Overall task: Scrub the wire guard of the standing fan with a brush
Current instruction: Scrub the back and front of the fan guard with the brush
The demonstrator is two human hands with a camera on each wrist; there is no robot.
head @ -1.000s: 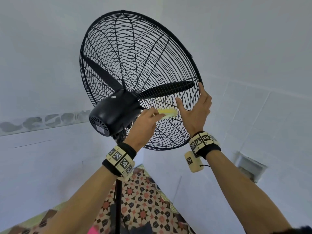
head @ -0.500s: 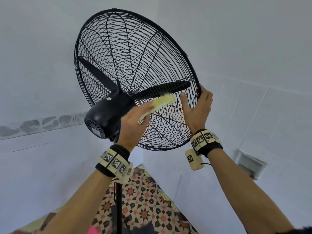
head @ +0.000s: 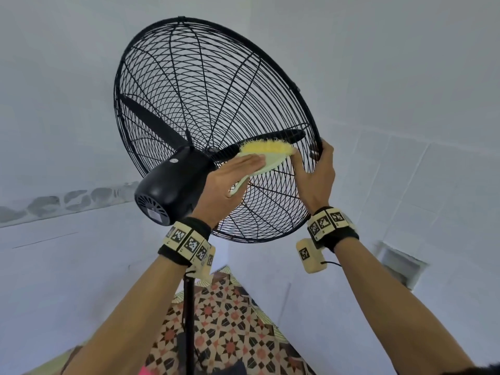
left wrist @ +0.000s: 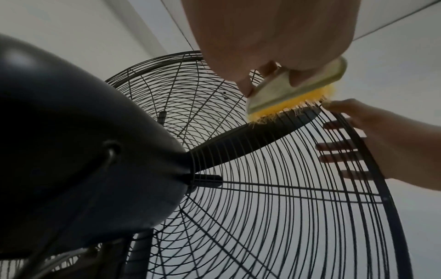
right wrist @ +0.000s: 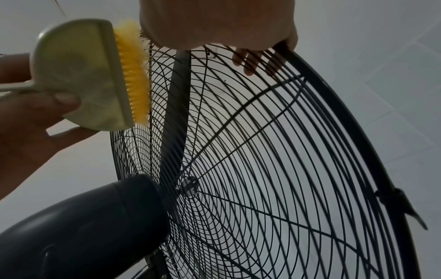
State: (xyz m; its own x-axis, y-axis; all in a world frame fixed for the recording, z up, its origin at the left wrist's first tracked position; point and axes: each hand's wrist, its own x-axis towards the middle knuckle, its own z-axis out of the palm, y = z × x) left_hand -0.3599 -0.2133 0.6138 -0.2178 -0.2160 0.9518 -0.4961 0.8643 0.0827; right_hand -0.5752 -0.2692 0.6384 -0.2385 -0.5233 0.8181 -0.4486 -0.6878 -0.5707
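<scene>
The standing fan's black wire guard [head: 216, 98] tilts above me, seen from behind, with the motor housing [head: 173, 185] at lower left. My left hand [head: 251, 163] holds a pale green brush [head: 267, 152] by its back. The yellow bristles press on the rear wires over a black blade [head: 292, 135]. In the right wrist view the left hand's thumb [right wrist: 64, 98] lies on the brush [right wrist: 90, 75]. My right hand [head: 313, 163] grips the guard's right rim, thumb on the rear wires. In the left wrist view its fingers [left wrist: 334, 149] show through the guard [left wrist: 286, 207], just right of the brush [left wrist: 293, 88].
The fan's black pole [head: 189, 307] runs down to a patterned tile floor [head: 230, 334]. White walls surround the fan, with a recessed box [head: 400, 263] at lower right. A clip [right wrist: 403, 205] sticks out from the guard rim.
My left hand has swept the brush up and right across the rear wires, towards the rim. My right hand went from lying flat on the wires to gripping the rim.
</scene>
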